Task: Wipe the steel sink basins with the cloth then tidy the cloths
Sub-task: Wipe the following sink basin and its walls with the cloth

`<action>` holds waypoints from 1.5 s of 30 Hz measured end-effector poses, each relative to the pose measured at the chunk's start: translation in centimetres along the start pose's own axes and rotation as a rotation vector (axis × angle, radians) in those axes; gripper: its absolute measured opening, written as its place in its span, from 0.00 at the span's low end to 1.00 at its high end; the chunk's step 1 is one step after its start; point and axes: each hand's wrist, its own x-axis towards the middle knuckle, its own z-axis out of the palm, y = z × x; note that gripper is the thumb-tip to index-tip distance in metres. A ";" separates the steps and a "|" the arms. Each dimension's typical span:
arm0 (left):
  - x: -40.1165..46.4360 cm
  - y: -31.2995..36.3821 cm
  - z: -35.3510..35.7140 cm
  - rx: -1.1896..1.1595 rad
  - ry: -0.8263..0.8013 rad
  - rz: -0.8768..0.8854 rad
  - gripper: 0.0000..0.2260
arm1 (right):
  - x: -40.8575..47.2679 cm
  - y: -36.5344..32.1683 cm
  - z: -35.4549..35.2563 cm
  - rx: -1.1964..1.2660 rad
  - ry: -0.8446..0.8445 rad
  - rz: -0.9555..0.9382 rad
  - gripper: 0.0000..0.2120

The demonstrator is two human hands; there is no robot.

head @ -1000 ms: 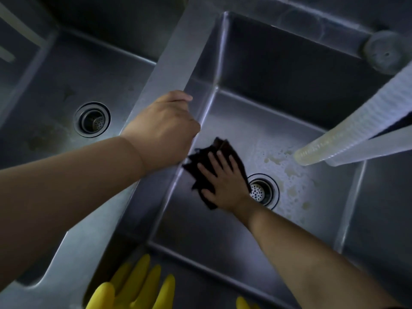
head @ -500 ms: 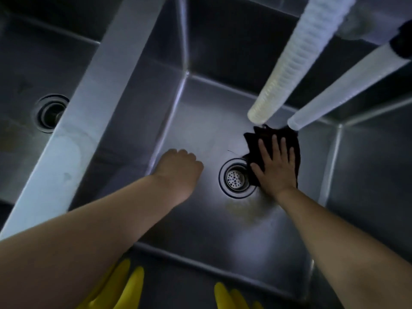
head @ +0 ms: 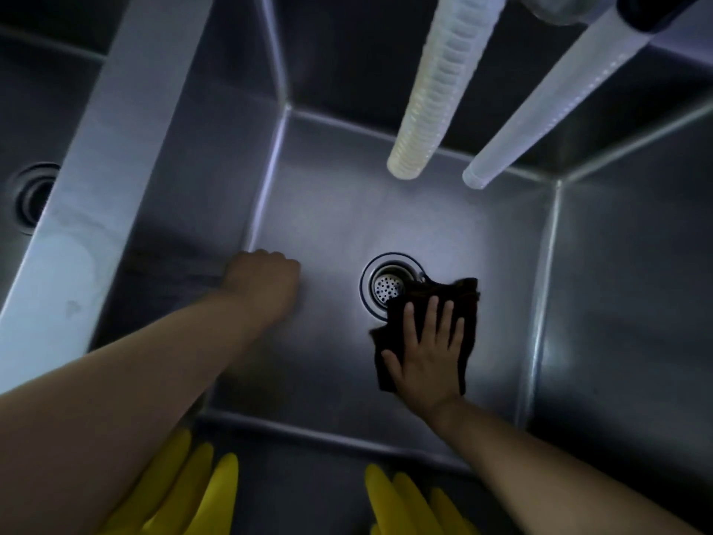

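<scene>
A dark cloth (head: 468, 303) lies flat on the floor of the right steel basin (head: 328, 210), just right of and below its round drain (head: 387, 285), covering part of the drain's rim. My right hand (head: 428, 353) presses on the cloth with straight, spread fingers. My left hand (head: 266, 283) is inside the same basin at its left wall, fingers curled under, holding nothing. The left basin (head: 58, 90) and its drain (head: 32, 196) show at the far left.
A steel divider (head: 96, 179) separates the two basins. Two pale ribbed hoses (head: 432, 90) (head: 548, 106) hang over the back of the right basin. Yellow rubber gloves (head: 200, 496) (head: 401, 503) drape over the near rim.
My right hand slid the cloth from behind the drain toward me, down its right side. My left hand, earlier on the divider, now stays low at the left wall.
</scene>
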 end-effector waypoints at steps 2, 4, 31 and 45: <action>0.3 -0.1 -0.1 -0.012 -0.012 -0.007 0.11 | 0.6 -1.7 -0.2 0.020 0.003 -0.044 0.36; 0.5 -0.1 0.2 0.009 -0.052 -0.008 0.11 | 1.3 -3.5 -0.3 0.039 0.006 -0.114 0.36; 2.4 9.7 4.0 -0.028 -0.119 -0.019 0.56 | 5.0 10.1 -1.7 -0.087 -0.037 -0.138 0.36; 3.1 9.7 4.4 -0.012 -0.114 -0.021 0.56 | 22.8 -3.6 -6.4 -0.047 0.029 -0.310 0.31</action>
